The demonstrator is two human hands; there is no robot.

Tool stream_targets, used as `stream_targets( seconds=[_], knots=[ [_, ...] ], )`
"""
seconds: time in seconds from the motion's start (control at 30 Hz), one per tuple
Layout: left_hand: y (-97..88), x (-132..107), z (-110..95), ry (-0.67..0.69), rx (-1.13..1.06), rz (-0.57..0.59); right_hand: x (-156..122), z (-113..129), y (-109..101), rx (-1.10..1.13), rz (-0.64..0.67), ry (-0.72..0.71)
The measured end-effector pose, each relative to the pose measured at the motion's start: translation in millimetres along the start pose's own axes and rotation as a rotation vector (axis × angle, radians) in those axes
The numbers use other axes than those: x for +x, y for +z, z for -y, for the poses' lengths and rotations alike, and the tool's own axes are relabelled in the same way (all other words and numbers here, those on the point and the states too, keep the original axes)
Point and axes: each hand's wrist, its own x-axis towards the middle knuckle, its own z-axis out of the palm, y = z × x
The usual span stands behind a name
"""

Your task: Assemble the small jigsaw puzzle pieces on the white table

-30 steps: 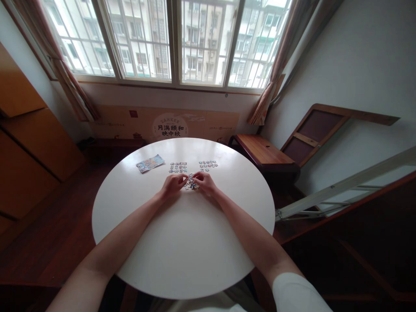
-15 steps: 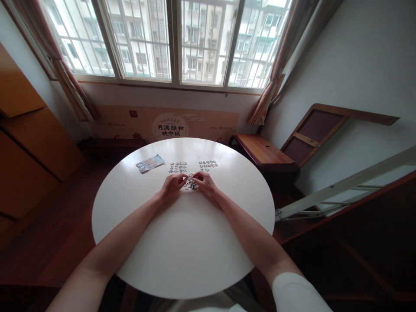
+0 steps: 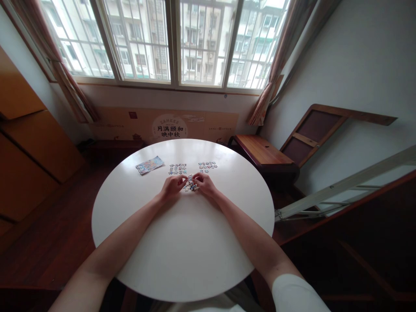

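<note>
Little has shifted: left hand (image 3: 173,185) and right hand (image 3: 204,184) stay curled, fingertips pinching puzzle pieces (image 3: 190,186) on the worktop (image 3: 182,251). These look light, thin and stiff; grip their edges.

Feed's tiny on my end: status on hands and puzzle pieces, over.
Left hand and right hand both at small puzzle cluster, grip unclear. Left piece group, right piece group, picture card lie beyond, apart. Nothing blocks the hands.
</note>
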Motion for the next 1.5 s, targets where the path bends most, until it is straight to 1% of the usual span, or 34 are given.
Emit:
stream_targets(
  seconds=[0.3, 0.67, 1.0, 1.3, 1.5],
  knots=[
    [3.3, -1.2, 2.7, -0.016, -0.052, 0.006, -0.7, -7.8, 1.5, 0.013, -0.006, -0.026],
    [4.8, -0.4, 4.7, -0.002, -0.068, 0.017, -1.7, -8.3, 1.7, 0.041, -0.004, -0.013],
    [2.5, -1.8, 2.0, -0.022, -0.085, 0.022, -1.9, -7.5, 1.7, 0.03, -0.006, -0.028],
    [-0.1, -0.9, -1.2, -0.028, -0.073, 0.028, -1.6, -9.6, 1.7, -0.009, -0.008, -0.008],
    [0.8, -0.7, 0.4, -0.021, -0.072, 0.028, -1.5, -8.8, 1.2, -0.016, -0.007, -0.003]
  ],
)
